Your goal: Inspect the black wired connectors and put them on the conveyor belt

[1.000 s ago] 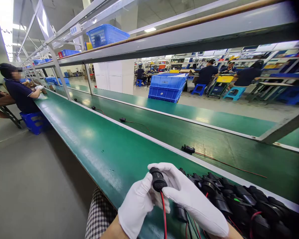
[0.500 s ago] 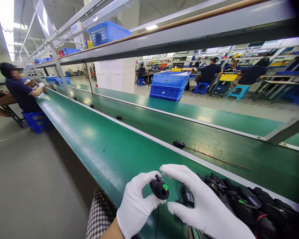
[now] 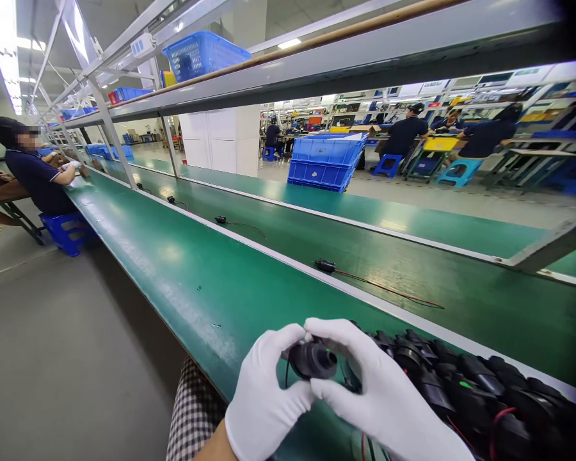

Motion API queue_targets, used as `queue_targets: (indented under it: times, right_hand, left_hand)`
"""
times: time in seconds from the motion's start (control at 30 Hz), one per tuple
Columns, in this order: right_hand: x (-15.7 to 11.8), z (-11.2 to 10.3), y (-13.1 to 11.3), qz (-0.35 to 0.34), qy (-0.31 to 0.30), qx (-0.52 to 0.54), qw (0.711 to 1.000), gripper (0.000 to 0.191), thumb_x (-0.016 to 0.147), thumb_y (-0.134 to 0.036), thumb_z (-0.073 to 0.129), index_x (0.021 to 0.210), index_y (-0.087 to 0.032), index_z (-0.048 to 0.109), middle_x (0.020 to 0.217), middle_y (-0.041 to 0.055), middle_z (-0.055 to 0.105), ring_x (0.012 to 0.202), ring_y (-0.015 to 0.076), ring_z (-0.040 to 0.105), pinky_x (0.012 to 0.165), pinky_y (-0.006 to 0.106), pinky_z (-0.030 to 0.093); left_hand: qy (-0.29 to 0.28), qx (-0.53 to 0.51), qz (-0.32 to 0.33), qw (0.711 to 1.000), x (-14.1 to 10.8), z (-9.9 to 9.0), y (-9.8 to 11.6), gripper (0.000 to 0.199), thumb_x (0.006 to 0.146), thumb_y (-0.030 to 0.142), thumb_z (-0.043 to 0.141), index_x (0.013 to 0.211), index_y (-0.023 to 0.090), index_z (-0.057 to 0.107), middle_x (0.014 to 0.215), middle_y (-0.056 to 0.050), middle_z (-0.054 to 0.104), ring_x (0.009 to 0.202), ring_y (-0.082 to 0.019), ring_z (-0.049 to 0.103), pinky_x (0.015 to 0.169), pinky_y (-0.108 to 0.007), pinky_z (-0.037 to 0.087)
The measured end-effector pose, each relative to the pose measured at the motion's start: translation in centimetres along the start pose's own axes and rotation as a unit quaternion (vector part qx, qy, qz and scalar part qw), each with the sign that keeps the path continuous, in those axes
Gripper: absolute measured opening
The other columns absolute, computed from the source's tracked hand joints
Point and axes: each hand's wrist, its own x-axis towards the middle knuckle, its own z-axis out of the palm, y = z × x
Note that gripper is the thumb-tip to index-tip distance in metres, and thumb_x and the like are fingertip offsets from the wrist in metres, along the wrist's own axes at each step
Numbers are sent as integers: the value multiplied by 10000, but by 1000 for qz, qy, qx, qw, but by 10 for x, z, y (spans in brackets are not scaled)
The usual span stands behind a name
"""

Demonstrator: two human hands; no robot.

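My left hand (image 3: 269,390), in a white glove, grips a black cylindrical part (image 3: 313,360) between thumb and fingers. The part's narrower end points right, and a thin dark wire hangs from its left side. My right hand (image 3: 369,378), also gloved, curves round the right side of the same part, thumb below and fingers above. To the right, a pile of black parts (image 3: 475,390) lies on the green bench (image 3: 173,256), partly behind my right hand. Red and black wires show below that hand.
Beyond the white rail, a black part with a red wire (image 3: 325,265) lies on the green belt (image 3: 393,256), with several more farther left. A person (image 3: 33,169) sits at far left. Blue crates (image 3: 324,163) stand behind. A metal shelf beam (image 3: 345,57) crosses overhead.
The held part has turned so its end points right instead of towards me. My right hand has closed in on it. The wired parts on the belt have shifted left.
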Motion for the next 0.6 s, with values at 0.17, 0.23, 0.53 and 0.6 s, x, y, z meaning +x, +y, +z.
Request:
queue_targets:
  times: [0.17, 0.23, 0.53, 0.6]
  right_hand:
    - [9, 5, 3, 175, 2, 196, 965, 314, 751, -359, 640, 1016, -218, 548, 909, 58, 633, 773, 211, 616, 680, 338, 534]
    - [12, 3, 0, 203, -20, 227, 952, 317, 819, -477, 596, 983, -208, 556, 744, 6, 577, 640, 173, 550, 610, 309, 485]
    - [16, 3, 4, 190, -140, 306, 922, 611, 782, -628, 648, 1209, -200, 553, 1143, 94, 642, 1086, 255, 574, 970, 388, 449]
    - [15, 7, 3, 197, -160, 324, 911, 626, 790, -614, 651, 1248, -202, 541, 1185, 101, 641, 1148, 268, 559, 1024, 411, 418]
  left_hand:
    - [13, -42, -100, 994, -2, 4, 4, 416, 764, 505, 713, 1024, 194, 621, 907, -33, 648, 825, -180, 603, 790, -303, 456]
    - [-38, -180, -142, 973, -2, 5, 2, 458, 830, 594, 585, 965, 157, 610, 805, -35, 651, 650, -133, 584, 664, -271, 450]
    - [-160, -733, -233, 618, -2, 21, -4, 529, 896, 584, 471, 740, 104, 627, 464, 43, 459, 318, -40, 260, 367, -191, 198]
    - [-175, -762, -253, 570, -3, 22, 0, 506, 924, 544, 429, 701, 122, 597, 449, 54, 435, 302, -36, 226, 361, -184, 190]
